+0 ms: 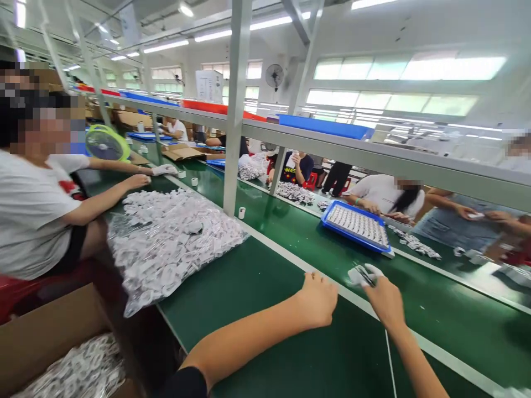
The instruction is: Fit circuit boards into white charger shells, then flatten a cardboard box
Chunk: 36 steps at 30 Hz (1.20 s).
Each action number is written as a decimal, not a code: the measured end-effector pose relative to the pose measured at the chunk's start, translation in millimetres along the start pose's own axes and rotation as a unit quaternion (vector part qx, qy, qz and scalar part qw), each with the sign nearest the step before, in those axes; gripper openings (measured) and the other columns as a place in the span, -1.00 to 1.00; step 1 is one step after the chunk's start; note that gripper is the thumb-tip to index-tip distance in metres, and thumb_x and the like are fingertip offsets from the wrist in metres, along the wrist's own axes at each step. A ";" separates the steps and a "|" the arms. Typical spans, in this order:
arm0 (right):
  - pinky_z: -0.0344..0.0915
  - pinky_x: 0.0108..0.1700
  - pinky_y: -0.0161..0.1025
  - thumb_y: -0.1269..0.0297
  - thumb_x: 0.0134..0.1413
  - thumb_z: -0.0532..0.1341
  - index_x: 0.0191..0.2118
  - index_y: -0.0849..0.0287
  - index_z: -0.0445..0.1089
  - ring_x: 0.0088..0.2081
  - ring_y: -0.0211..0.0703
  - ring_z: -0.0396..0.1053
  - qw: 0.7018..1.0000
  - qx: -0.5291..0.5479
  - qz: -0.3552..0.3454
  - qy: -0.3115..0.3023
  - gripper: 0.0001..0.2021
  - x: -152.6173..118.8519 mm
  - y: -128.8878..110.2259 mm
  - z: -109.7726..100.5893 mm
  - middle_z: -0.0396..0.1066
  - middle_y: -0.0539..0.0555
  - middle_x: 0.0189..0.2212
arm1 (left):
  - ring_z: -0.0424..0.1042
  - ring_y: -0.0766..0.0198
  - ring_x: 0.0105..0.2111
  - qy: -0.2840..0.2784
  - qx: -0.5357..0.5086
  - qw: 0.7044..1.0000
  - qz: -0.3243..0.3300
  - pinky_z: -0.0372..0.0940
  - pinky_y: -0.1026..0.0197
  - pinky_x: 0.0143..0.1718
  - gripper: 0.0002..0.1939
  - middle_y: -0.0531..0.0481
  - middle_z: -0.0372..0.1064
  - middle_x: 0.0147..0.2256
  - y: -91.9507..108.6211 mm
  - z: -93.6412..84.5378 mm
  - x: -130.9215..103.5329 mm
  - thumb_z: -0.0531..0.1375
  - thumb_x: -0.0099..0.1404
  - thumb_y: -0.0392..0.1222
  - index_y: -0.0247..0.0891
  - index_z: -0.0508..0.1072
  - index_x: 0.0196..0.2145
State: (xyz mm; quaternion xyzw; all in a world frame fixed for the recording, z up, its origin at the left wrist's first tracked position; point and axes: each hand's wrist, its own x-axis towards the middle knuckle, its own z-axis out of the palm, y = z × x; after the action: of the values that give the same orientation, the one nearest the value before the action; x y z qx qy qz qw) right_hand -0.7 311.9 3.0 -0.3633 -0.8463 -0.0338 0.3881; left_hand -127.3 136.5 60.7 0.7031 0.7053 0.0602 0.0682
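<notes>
Curling inward by the pale edging strip (286, 255), the person's left hand (320, 298) hangs above the near green worktop (265, 282), its arm coming from a black sleeve (188, 382); its fingers are bent, but whether they pinch anything I cannot tell; the right hand (385, 303), beyond the strip and over the green belt lane (440, 301), has its fingertips closed on a small white plastic piece (355, 276), with a slim dark item beside it, too small to identify.

At lower left an open cardboard box (50, 323) holds a heap of white parts (85, 369); on the worktop beyond lies a clear plastic bag (135, 296) full of similar white parts; left of it sits a co-worker in a white T-shirt (31, 213), both arms extended over the table.

Across the lane, a blue tray (357, 242) carries rows of small white pieces; loose white parts (418, 245) lie to its right, near seated co-workers; a metal post (234, 138) rises at the strip, supporting a rail topped with blue and red trays; farther back, a round fan (274, 76) hangs on the wall near the windows.
</notes>
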 end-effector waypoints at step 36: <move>0.29 -0.30 -0.25 0.51 0.11 0.22 -0.39 0.20 0.47 -0.29 -0.05 0.50 0.805 -0.350 0.315 -0.362 -0.87 -164.6 51.7 -210.7 0.51 0.14 -0.40 | 0.41 0.03 0.01 -0.083 -0.227 0.916 0.321 0.34 -0.01 0.05 -0.67 -0.18 0.40 0.01 22.5 30.2 -49.4 0.11 0.36 -0.27 -0.27 0.40 0.07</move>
State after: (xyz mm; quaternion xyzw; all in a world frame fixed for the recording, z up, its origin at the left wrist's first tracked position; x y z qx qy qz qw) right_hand 237.3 181.5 26.0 -0.7065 -0.6955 -0.0696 -0.1108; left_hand -99.6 86.9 35.7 0.8599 0.4007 0.1787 0.2610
